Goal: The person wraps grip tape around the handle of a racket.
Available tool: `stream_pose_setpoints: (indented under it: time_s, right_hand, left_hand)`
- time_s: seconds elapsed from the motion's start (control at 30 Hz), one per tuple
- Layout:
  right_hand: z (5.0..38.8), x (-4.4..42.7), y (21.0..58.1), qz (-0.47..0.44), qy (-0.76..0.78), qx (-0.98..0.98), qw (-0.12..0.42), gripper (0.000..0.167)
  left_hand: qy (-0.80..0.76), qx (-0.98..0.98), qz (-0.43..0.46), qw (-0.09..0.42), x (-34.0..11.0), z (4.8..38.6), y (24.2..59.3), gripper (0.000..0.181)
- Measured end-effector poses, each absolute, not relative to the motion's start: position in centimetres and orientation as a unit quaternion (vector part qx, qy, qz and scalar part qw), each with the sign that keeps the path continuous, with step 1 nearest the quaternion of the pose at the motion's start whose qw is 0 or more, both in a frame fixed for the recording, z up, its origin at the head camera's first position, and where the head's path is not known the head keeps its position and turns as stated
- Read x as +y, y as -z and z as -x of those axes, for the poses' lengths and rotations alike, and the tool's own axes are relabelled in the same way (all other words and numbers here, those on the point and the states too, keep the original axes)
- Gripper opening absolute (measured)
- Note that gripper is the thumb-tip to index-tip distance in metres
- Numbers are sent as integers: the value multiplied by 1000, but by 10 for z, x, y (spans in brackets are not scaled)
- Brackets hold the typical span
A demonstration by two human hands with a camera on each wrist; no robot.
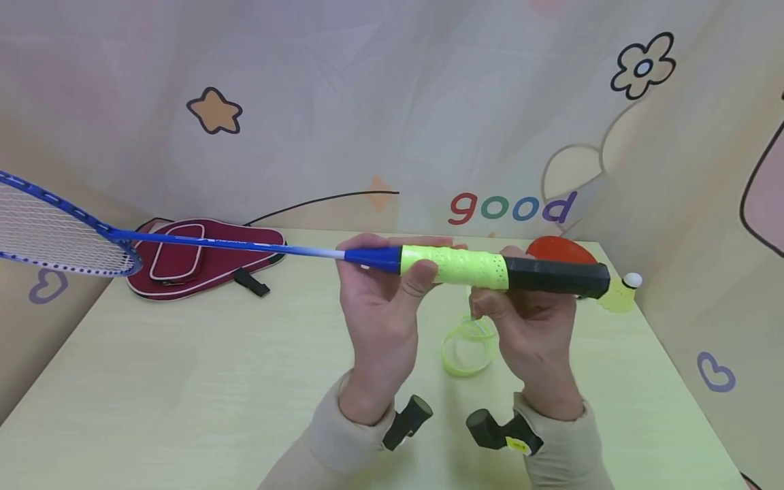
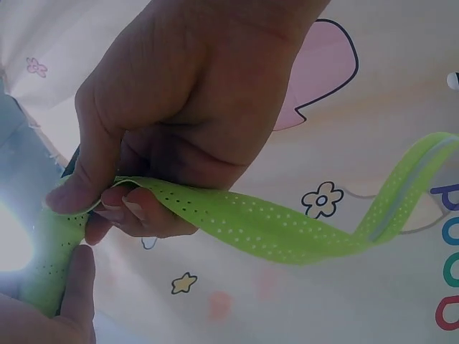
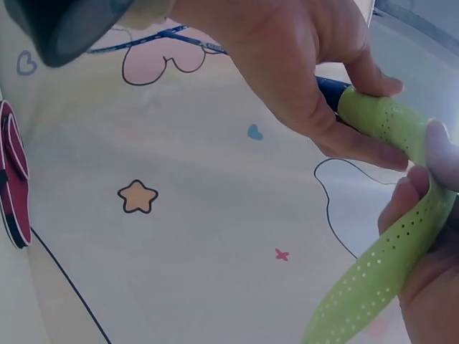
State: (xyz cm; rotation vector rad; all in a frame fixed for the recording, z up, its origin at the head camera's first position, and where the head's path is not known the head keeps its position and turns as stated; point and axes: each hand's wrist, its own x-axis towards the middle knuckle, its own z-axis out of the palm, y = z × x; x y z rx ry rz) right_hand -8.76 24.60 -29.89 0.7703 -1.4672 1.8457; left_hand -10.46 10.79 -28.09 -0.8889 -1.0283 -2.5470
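A blue badminton racket is held level above the table, its head to the left. Lime perforated grip tape covers the handle's front part; the rear stays bare black. My left hand grips the handle near the blue cone, thumb on the wrapped tape. My right hand pinches the tape's free length against the handle where the wrap ends, as the left wrist view shows. From there the loose tape hangs in a twisted strip, a pale line along it; in the head view it curls below the handle.
A maroon racket bag with a black buckle lies at the table's back left. Behind my right hand are a red round object, partly hidden, and a yellow shuttlecock. A printed cloth hangs behind the table.
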Motion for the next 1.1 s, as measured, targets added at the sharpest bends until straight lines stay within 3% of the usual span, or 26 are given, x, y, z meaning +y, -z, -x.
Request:
stream_pose_setpoints:
  time_s: [0.23, 0.4, 0.67, 0.9, 1.1]
  right_hand:
    - [86, 245, 302, -296, -714, -534, 343, 46]
    - [87, 241, 302, -306, -721, -507, 361, 42]
    - [86, 239, 302, -283, -716, -507, 389, 42]
    - [87, 242, 301, -289, -731, -497, 368, 42]
    - [88, 240, 299, -302, -716, -490, 395, 42]
  left_hand:
    - [880, -353, 288, 134, 111, 101, 282, 44]
    - [888, -352, 269, 123, 113, 100, 282, 45]
    - [886, -274, 368, 67, 117, 104, 284, 48]
    - [874, -311, 360, 94, 117, 102, 285, 46]
    - [880, -325, 336, 82, 117, 101, 286, 44]
